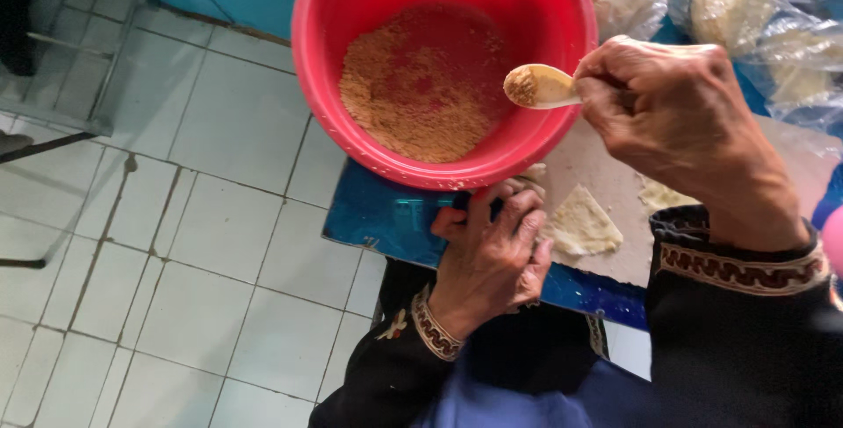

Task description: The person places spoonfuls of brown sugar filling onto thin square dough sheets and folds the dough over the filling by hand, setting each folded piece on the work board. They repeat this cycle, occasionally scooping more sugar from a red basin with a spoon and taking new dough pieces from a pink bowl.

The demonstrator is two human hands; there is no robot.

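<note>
At the far left we see a white tiled floor point(202, 252), open and wide, with only dark chair legs point(35, 143) at its edge. Moving right, we meet the blue surface point(386, 217), whose near-left corner juts out over the tiles. A red bowl point(351, 143) stands at that corner, its rim overhanging the edge slightly; brown crumbly filling point(413, 94) lies heaped in its bottom. Just below the bowl's rim, our left hand point(492, 252) rests at the surface's front edge, its fingers curled narrow around something we cannot make out. Beside it a folded triangle of pale dough point(580, 222) lies on a light board point(606, 165), well inside the board's border. Above, our right hand point(680, 125) has its fingers pinched on the handle of a pale spoon point(537, 87), whose bowl, carrying a little filling, hovers over the red rim. Clear plastic bags point(755, 15) of pale dough crowd the far right corner.
</note>
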